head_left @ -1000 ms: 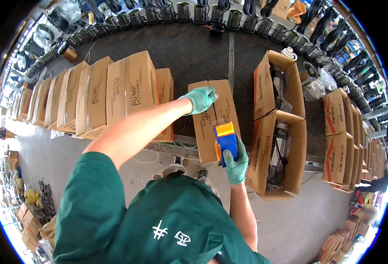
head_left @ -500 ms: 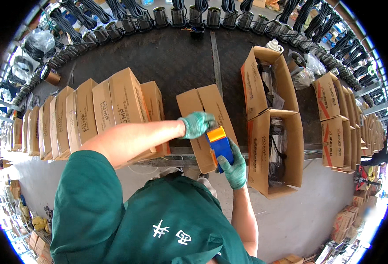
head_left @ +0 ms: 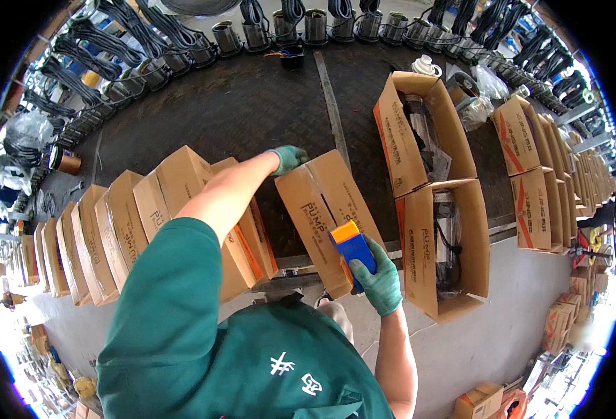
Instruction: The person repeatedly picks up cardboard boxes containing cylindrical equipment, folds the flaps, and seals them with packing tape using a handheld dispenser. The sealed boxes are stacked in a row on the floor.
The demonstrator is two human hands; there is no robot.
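Observation:
A closed cardboard box (head_left: 343, 192) lies on the dark workbench in front of me, its lengthwise top seam running toward me. My right hand (head_left: 380, 281), in a green glove, is wrapped round a blue and orange tape dispenser (head_left: 353, 251). The dispenser sits over the near part of the box top. My left hand (head_left: 289, 159), also gloved in green, is at the far left corner of this box, its fingers bent at the far edge and partly hidden. I cannot make out a tape strip between the hands.
Closed boxes (head_left: 123, 216) stand in a row to the left. At right, two open boxes (head_left: 389, 140) hold metal pumps in plastic bags. More boxes (head_left: 531, 209) line the far right. Metal cylinders with coiled black cables (head_left: 315, 28) edge the back of the bench (head_left: 252, 98).
My left hand has moved from beside the tape dispenser to the far left corner of the box. The right hand still holds the dispenser near the box's close end. The view has shifted.

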